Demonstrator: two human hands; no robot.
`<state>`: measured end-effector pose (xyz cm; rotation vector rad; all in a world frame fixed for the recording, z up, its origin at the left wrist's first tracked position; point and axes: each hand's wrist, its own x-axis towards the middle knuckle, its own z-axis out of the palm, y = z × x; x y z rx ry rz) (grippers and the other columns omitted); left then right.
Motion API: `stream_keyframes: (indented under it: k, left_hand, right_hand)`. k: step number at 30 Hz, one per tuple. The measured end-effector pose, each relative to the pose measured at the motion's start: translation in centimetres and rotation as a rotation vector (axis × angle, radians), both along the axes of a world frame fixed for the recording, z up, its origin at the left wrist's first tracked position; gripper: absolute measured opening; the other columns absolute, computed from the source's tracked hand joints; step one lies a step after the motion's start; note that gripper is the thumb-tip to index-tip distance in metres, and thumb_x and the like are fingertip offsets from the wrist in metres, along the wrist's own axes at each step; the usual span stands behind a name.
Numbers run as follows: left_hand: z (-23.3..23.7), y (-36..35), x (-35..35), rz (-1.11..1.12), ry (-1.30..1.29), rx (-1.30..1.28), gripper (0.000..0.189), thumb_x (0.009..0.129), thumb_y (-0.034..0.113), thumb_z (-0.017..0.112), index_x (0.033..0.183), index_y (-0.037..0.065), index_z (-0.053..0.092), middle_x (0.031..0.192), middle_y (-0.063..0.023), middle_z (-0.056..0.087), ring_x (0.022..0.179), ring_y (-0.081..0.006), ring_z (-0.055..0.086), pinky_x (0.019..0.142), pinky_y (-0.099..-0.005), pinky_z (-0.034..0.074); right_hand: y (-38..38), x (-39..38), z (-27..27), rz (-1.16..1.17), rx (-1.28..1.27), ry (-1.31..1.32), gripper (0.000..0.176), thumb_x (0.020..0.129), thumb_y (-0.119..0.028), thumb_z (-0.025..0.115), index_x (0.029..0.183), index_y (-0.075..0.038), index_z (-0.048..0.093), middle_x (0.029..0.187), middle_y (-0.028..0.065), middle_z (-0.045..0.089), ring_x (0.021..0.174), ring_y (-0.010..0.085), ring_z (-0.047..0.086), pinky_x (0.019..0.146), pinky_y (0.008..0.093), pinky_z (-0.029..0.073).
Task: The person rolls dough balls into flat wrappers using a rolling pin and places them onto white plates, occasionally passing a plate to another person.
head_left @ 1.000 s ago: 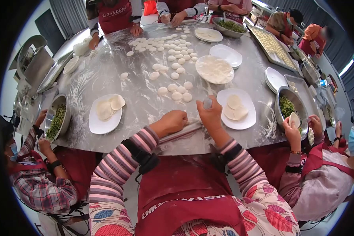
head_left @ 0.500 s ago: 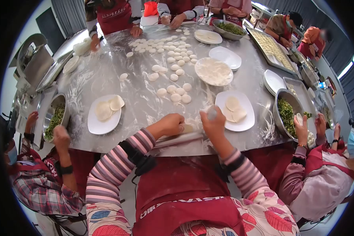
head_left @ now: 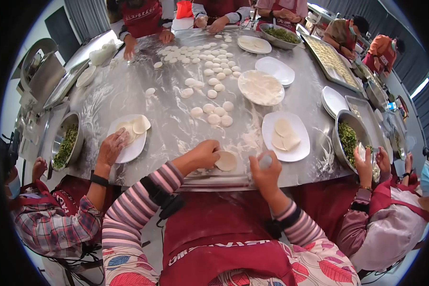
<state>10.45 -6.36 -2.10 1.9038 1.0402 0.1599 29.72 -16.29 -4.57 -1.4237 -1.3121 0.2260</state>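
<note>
A thin round dough wrapper point(head_left: 226, 161) lies near the table's front edge, its left rim pinched in my left hand point(head_left: 202, 155). To its right my right hand point(head_left: 266, 171) is closed round a rolling pin point(head_left: 265, 160), whose pale end shows above the fingers. The rest of the pin is hidden or blurred. Ahead of my hands are several small flattened dough rounds point(head_left: 214, 118). A white plate point(head_left: 298, 155) with several rolled wrappers point(head_left: 284, 136) stands beyond my right hand.
At the left, a co-worker's hand point(head_left: 113, 147) touches wrappers on another plate point(head_left: 133, 153). Bowls of green filling point(head_left: 67, 145) stand at both sides. A floury plate point(head_left: 260, 87) lies farther ahead. Another co-worker's hands point(head_left: 364, 167) hold a wrapper at the right.
The dough wrapper now shows flat between my hands, which have moved slightly apart. The left co-worker's hand has reached from beside the bowl onto the left plate.
</note>
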Motion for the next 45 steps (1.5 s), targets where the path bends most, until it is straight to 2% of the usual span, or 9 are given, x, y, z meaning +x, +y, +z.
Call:
stream_keyframes:
  k: [3, 6, 20, 27, 36, 39, 43, 44, 45]
  left_hand:
    - [-0.8, -1.0, -0.3, 0.020, -0.063, -0.080, 0.020, 0.076, 0.011, 0.053, 0.089, -0.004, 0.056, 0.076, -0.0169, 0.060, 0.066, -0.0238, 0.059, 0.060, -0.0358, 0.046]
    - [-0.2, -0.5, 1.4, -0.037, -0.020, 0.284, 0.021, 0.075, 0.011, 0.054, 0.089, -0.004, 0.057, 0.078, -0.0184, 0.061, 0.069, -0.0264, 0.059, 0.063, -0.0364, 0.045]
    - [-0.2, 0.0, 1.5, -0.032, -0.085, 0.262, 0.020, 0.078, 0.014, 0.055, 0.087, -0.003, 0.058, 0.077, -0.0177, 0.061, 0.072, -0.0268, 0.059, 0.067, -0.0346, 0.045]
    - [-0.6, 0.4, -0.7, 0.016, -0.014, 0.012, 0.017, 0.074, 0.009, 0.054, 0.086, -0.002, 0.058, 0.079, -0.0180, 0.061, 0.074, -0.0266, 0.058, 0.067, -0.0357, 0.044]
    - [-0.7, 0.3, -0.6, 0.014, 0.060, 0.229, 0.026, 0.079, 0.023, 0.055, 0.088, -0.001, 0.059, 0.083, -0.0235, 0.060, 0.081, -0.0359, 0.058, 0.072, -0.0403, 0.045]
    - [-1.0, -0.8, -2.4, -0.073, -0.028, 0.279, 0.029, 0.076, 0.023, 0.057, 0.090, -0.002, 0.059, 0.085, -0.0242, 0.060, 0.083, -0.0372, 0.058, 0.074, -0.0417, 0.044]
    - [1.7, 0.8, -8.8, 0.029, -0.002, 0.229, 0.034, 0.074, 0.025, 0.060, 0.092, -0.004, 0.057, 0.085, -0.0205, 0.061, 0.082, -0.0294, 0.058, 0.073, -0.0400, 0.044]
    - [1.5, 1.3, -12.3, 0.223, -0.017, 0.307, 0.046, 0.071, 0.030, 0.063, 0.104, -0.002, 0.058, 0.102, -0.0232, 0.058, 0.102, -0.0303, 0.054, 0.085, -0.0379, 0.043]
    - [2.1, 3.3, -16.1, 0.259, -0.079, 0.054, 0.047, 0.071, 0.033, 0.066, 0.102, -0.001, 0.058, 0.105, -0.0184, 0.057, 0.100, -0.0255, 0.053, 0.084, -0.0355, 0.042]
  right_hand:
    - [1.4, -0.3, 0.1, -0.027, 0.012, 0.020, 0.029, 0.069, -0.017, 0.072, 0.083, -0.003, 0.051, 0.058, 0.0155, 0.055, 0.055, 0.0356, 0.056, 0.051, 0.0423, 0.043]
    - [6.1, -0.8, 0.7, -0.080, 0.041, -0.058, 0.029, 0.069, -0.017, 0.071, 0.084, -0.002, 0.051, 0.060, 0.0179, 0.055, 0.055, 0.0366, 0.055, 0.051, 0.0423, 0.042]
    - [7.9, -1.4, 0.9, -0.034, 0.096, -0.023, 0.028, 0.070, -0.016, 0.071, 0.085, -0.001, 0.052, 0.060, 0.0170, 0.055, 0.056, 0.0365, 0.056, 0.051, 0.0427, 0.042]
    - [-0.1, -0.3, 0.4, -0.016, -0.038, 0.040, 0.028, 0.067, -0.015, 0.074, 0.074, -0.004, 0.048, 0.061, 0.0140, 0.057, 0.055, 0.0312, 0.057, 0.052, 0.0398, 0.044]
    - [8.0, -0.9, -1.0, -0.080, 0.080, -0.120, 0.038, 0.072, -0.021, 0.069, 0.097, 0.002, 0.054, 0.075, 0.0230, 0.059, 0.068, 0.0390, 0.057, 0.062, 0.0440, 0.045]
    - [2.8, -0.6, 0.3, -0.068, -0.013, -0.030, 0.024, 0.069, -0.012, 0.071, 0.071, -0.004, 0.049, 0.057, 0.0121, 0.052, 0.050, 0.0277, 0.052, 0.050, 0.0352, 0.041]
    - [-0.4, -0.5, -0.4, 0.008, -0.055, 0.165, 0.023, 0.069, -0.007, 0.069, 0.068, -0.005, 0.046, 0.057, 0.0081, 0.049, 0.049, 0.0202, 0.049, 0.050, 0.0309, 0.041]
    - [-0.7, -0.3, -0.8, 0.018, -0.049, 0.213, 0.023, 0.068, -0.006, 0.069, 0.069, -0.005, 0.046, 0.058, 0.0075, 0.049, 0.050, 0.0190, 0.049, 0.051, 0.0300, 0.041]
    - [-1.1, -0.2, -0.9, 0.047, -0.052, 0.231, 0.023, 0.068, -0.003, 0.069, 0.069, -0.005, 0.046, 0.060, 0.0067, 0.048, 0.052, 0.0177, 0.048, 0.052, 0.0285, 0.040]
